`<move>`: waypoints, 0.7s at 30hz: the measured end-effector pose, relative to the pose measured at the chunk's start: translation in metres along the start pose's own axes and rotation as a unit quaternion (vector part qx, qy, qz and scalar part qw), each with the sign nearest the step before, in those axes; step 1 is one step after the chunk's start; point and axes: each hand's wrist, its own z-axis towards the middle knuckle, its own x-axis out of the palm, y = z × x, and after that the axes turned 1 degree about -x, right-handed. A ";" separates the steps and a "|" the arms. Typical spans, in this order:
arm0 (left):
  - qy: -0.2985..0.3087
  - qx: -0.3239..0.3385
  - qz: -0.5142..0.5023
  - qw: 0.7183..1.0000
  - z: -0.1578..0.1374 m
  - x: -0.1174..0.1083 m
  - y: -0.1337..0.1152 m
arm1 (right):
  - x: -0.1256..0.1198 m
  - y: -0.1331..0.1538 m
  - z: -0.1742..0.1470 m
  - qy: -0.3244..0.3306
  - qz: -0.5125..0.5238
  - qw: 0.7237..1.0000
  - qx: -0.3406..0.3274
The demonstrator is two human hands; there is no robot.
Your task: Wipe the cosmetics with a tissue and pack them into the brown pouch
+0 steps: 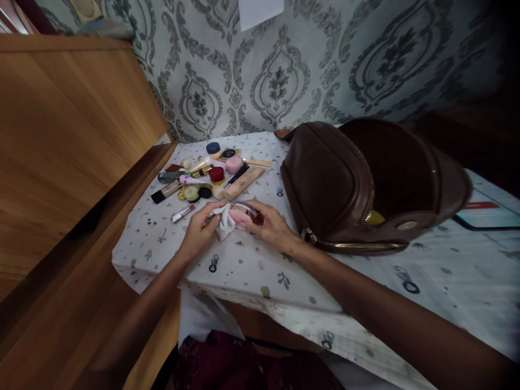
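Observation:
My right hand (273,225) grips a round pink makeup compact (240,215) by its right side, fingers behind it and thumb in front. Bunched in my left hand (202,230) is a white cloth (226,223), which touches the left side of the compact. Both hands are just above the patterned tablecloth (244,271). A lip gloss tube (183,213) lies near my left hand. Beyond the hands sits a cluster of cosmetics, among them a beige foundation tube (244,183), a red-lidded jar (216,174), a pink jar (233,164) and a blue-lidded jar (213,149).
An unzipped brown leather bag (325,179) takes up the table's right side. Behind it at far right lies a flat, screen-like object (487,212). A wooden cabinet (77,124) borders the table on the left, and patterned wallpaper (280,81) rises at the back.

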 end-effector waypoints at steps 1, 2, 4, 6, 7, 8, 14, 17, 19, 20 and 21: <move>0.002 -0.003 -0.007 1.000 -0.001 -0.001 0.002 | 0.000 0.000 0.000 0.000 0.027 1.000 0.002; 0.000 -0.004 -0.009 1.000 -0.001 -0.001 0.004 | 0.001 -0.001 0.001 0.000 0.052 0.999 0.003; -0.008 0.000 0.001 1.000 -0.002 -0.003 0.002 | 0.003 -0.002 0.001 -0.001 0.084 0.997 0.002; -0.013 0.019 0.038 0.999 -0.003 -0.005 -0.004 | 0.004 -0.003 0.001 0.004 0.079 0.997 0.001; -0.011 0.035 0.066 0.997 -0.004 -0.006 -0.008 | 0.004 -0.004 0.000 0.007 0.063 0.998 0.000; -0.007 0.054 0.098 0.994 -0.005 -0.006 -0.013 | 0.005 -0.004 0.000 0.008 0.041 0.999 -0.001; 0.043 0.160 0.214 0.963 -0.010 0.005 -0.041 | 0.003 0.006 -0.005 -0.010 -0.072 0.997 -0.009; 0.051 0.171 0.215 0.960 -0.009 0.011 -0.041 | 0.002 0.011 -0.004 -0.021 -0.124 0.991 -0.036; 0.042 0.152 0.198 0.967 -0.007 0.012 -0.036 | 0.000 0.012 -0.003 -0.026 -0.149 0.987 -0.052; 0.037 0.138 0.186 0.972 -0.005 0.011 -0.032 | -0.001 0.012 -0.002 -0.028 -0.154 0.986 -0.055; 0.033 0.121 0.172 0.977 -0.004 0.011 -0.028 | -0.002 0.011 -0.002 -0.028 -0.151 0.987 -0.054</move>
